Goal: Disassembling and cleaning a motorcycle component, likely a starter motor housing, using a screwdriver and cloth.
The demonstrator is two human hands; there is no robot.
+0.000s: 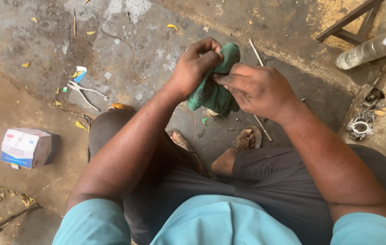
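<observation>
A green cloth (213, 86) is held up in the air, above the person's lap and feet. Both hands are on it. The left hand (195, 68) is curled tight around the top of the cloth, with the thumb pressing on it. The right hand (259, 88) pinches the side of the cloth with its fingers and thumb. Something small may be wrapped inside the cloth, but it is hidden.

Below the hands, the person's feet in sandals (247, 138) rest on the dirty concrete floor (147, 50). A thin metal rod (257, 56) lies on the floor behind the hands. A few tiny metal bits (231, 120) lie near the feet.

Off to the left, a pair of pliers (84, 93) lies on the floor. Farther left sits a small white cardboard box (25, 147). At the top right, a clear plastic bottle (372, 49) lies on its side. Under it, well apart from the hands, is a shiny metal engine part (360, 127).
</observation>
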